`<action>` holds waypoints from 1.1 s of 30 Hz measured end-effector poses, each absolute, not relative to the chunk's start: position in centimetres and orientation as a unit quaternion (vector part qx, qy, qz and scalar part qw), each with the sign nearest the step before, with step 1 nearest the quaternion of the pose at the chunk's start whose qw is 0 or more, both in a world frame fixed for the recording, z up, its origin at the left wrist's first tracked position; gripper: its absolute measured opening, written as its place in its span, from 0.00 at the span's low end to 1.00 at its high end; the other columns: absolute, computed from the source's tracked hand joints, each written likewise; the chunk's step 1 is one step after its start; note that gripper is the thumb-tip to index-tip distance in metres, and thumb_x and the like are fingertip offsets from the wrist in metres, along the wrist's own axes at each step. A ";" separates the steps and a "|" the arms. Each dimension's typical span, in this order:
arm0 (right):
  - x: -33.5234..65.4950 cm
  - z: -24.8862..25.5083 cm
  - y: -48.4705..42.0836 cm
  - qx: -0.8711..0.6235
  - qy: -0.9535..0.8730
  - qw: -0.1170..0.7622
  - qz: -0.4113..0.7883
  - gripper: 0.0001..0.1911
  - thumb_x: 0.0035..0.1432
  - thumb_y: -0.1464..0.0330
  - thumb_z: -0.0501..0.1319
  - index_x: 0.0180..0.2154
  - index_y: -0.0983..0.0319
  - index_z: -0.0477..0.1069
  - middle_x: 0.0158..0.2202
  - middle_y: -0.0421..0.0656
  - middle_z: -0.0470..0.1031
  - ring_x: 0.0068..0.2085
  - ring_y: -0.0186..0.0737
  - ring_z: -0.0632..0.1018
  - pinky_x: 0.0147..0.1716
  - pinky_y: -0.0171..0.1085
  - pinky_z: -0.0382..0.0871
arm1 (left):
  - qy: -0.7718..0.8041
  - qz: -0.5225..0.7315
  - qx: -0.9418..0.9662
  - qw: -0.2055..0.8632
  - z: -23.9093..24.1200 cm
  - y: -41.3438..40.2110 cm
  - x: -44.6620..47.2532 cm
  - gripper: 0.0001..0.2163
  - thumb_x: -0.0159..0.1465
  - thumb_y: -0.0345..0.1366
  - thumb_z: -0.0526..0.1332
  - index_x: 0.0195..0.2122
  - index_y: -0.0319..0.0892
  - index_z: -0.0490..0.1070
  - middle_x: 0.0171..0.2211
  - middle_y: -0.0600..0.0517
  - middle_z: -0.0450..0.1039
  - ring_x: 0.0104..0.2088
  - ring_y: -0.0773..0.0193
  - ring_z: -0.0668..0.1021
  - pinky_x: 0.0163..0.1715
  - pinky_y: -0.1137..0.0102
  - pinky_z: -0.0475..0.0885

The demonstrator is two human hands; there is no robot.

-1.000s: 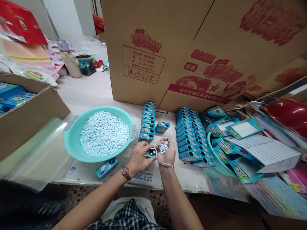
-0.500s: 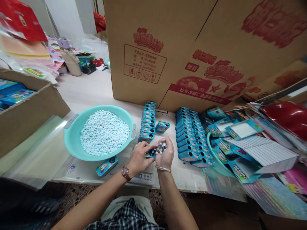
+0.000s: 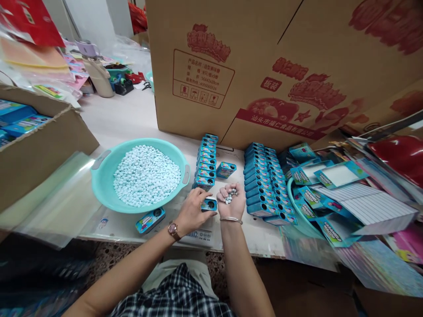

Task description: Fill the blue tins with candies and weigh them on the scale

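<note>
My left hand (image 3: 194,209) grips a small blue candy box (image 3: 209,204) between thumb and fingers, its round dark opening facing up. Just to the right, my right hand (image 3: 234,205) is palm up with curled fingers, cupping several pale candies (image 3: 230,196). Beneath the left hand is a white scale (image 3: 198,237), mostly covered. Behind the hands stands a row of blue boxes (image 3: 205,170), with a single box (image 3: 226,170) beside it. To the left, a turquoise basin (image 3: 99,187) holds a heap of pale blue candies (image 3: 147,176).
Two packed rows of blue boxes (image 3: 262,185) stand right of my hands. Further right, a second basin (image 3: 292,207) holds flat cartons. A lone blue box (image 3: 150,220) lies before the turquoise basin. A large brown carton (image 3: 251,66) blocks the back; an open carton (image 3: 42,127) sits left.
My right hand has moved right, away from the candy box, and its fingers have curled more around the candies. My left hand still holds the box, now raised slightly in view.
</note>
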State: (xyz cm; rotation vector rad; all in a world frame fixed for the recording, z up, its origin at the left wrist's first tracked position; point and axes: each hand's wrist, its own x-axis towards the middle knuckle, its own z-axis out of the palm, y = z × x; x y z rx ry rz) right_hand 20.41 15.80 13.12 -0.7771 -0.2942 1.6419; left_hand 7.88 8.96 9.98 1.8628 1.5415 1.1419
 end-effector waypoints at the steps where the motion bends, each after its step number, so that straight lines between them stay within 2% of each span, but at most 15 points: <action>1: 20.9 13.2 16.0 -0.319 -0.114 0.601 0.724 0.10 0.56 0.66 0.56 0.24 0.59 0.59 0.19 0.31 0.55 0.16 0.27 0.58 0.14 0.27 0.50 | 0.557 0.416 0.679 0.235 10.2 8.8 7.6 0.25 0.53 0.37 0.71 0.52 0.42 0.70 0.45 0.46 0.70 0.48 0.53 0.73 0.49 0.57 0.71; 5: 23.3 13.5 16.3 -0.257 -0.087 0.600 0.752 0.10 0.57 0.71 0.54 0.23 0.60 0.59 0.20 0.32 0.54 0.17 0.26 0.58 0.14 0.25 0.51 | 0.554 0.435 0.673 0.226 11.7 7.3 5.4 0.31 0.55 0.40 0.70 0.59 0.43 0.64 0.52 0.44 0.68 0.54 0.52 0.71 0.55 0.55 0.68; 8: 25.3 13.6 16.1 -0.233 -0.087 0.609 0.753 0.11 0.57 0.72 0.56 0.23 0.60 0.59 0.20 0.32 0.56 0.17 0.27 0.59 0.14 0.26 0.52 | 0.579 0.466 0.637 0.204 13.0 5.8 3.3 0.27 0.60 0.40 0.67 0.60 0.45 0.63 0.54 0.45 0.67 0.55 0.54 0.70 0.55 0.57 0.69; 13: 27.2 12.7 15.5 -0.200 -0.043 0.611 0.765 0.10 0.56 0.71 0.59 0.25 0.60 0.60 0.20 0.32 0.59 0.18 0.28 0.61 0.13 0.28 0.54 | 0.618 0.496 0.579 0.192 13.3 3.6 1.4 0.19 0.63 0.36 0.64 0.55 0.47 0.68 0.50 0.48 0.71 0.50 0.58 0.74 0.44 0.64 0.74; 20: 27.1 11.5 15.2 -0.215 -0.045 0.606 0.765 0.10 0.58 0.70 0.57 0.25 0.61 0.62 0.21 0.34 0.62 0.17 0.27 0.62 0.13 0.27 0.55 | 0.617 0.482 0.588 0.203 12.2 3.1 1.6 0.13 0.65 0.34 0.62 0.50 0.45 0.71 0.43 0.50 0.73 0.42 0.63 0.75 0.39 0.68 0.72; 27: 26.4 11.8 15.1 -0.220 -0.036 0.594 0.773 0.10 0.60 0.70 0.56 0.26 0.61 0.62 0.22 0.34 0.63 0.17 0.26 0.62 0.13 0.27 0.55 | 0.590 0.439 0.653 0.182 12.5 4.4 2.8 0.11 0.66 0.33 0.59 0.49 0.44 0.74 0.40 0.48 0.72 0.42 0.61 0.75 0.43 0.65 0.71; 33: 26.2 11.6 15.0 -0.213 -0.022 0.591 0.777 0.09 0.59 0.71 0.56 0.26 0.61 0.61 0.21 0.34 0.62 0.17 0.26 0.62 0.13 0.27 0.55 | 0.575 0.390 0.706 0.140 12.6 5.5 3.5 0.10 0.67 0.34 0.58 0.48 0.42 0.73 0.38 0.48 0.71 0.40 0.60 0.73 0.42 0.64 0.70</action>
